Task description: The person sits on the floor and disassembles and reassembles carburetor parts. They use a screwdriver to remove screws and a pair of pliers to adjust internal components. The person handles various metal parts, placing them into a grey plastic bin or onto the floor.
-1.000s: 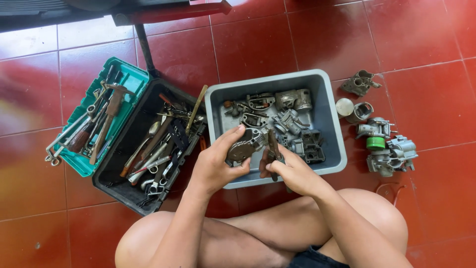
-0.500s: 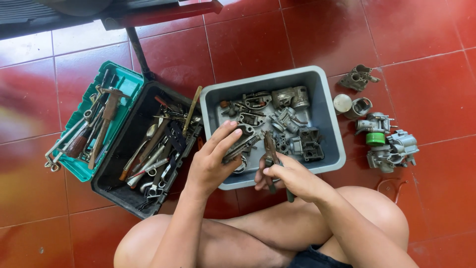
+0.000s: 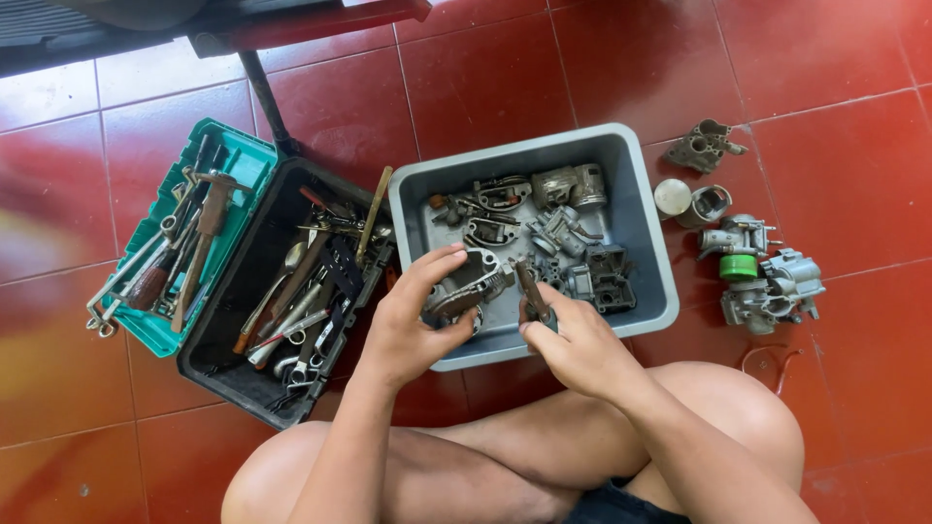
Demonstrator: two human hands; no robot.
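Left hand (image 3: 413,325) grips a metal part (image 3: 468,283) over the grey tub (image 3: 636,209); right hand (image 3: 573,344) holds, seemingly, pliers (image 3: 532,291).

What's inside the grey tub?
The grey tub holds loose metal engine parts. The left hand and right hand cover its near edge, hiding whatever lies beneath.

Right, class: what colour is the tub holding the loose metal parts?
Grey. The tub shows best in the head view, on the red tiled floor.
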